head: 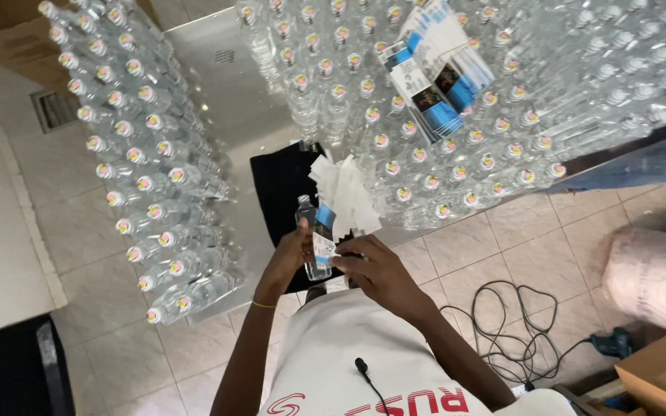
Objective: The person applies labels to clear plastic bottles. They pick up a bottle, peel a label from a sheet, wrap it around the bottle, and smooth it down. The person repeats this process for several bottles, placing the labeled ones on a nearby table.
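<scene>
A clear plastic water bottle (pixel 311 231) is gripped by my left hand (pixel 290 258) in front of my chest. A blue, black and white label (pixel 323 239) lies against the bottle's side, and my right hand (pixel 371 270) pinches and presses it there. Just above my hands a loose heap of white backing strips (pixel 344 192) rests on a black cloth (pixel 283 192). Rows of capped clear bottles (pixel 140 154) stand at my left, and more capped bottles (pixel 425 139) crowd the table (pixel 225 85) ahead.
A stack of printed label sheets (pixel 437 77) lies on top of the bottles ahead. On the tiled floor at my right are a tangled black cable (pixel 502 323), a pink bundle (pixel 657 277) and a cardboard box (pixel 664 377). A floor drain grate (pixel 54 108) is at far left.
</scene>
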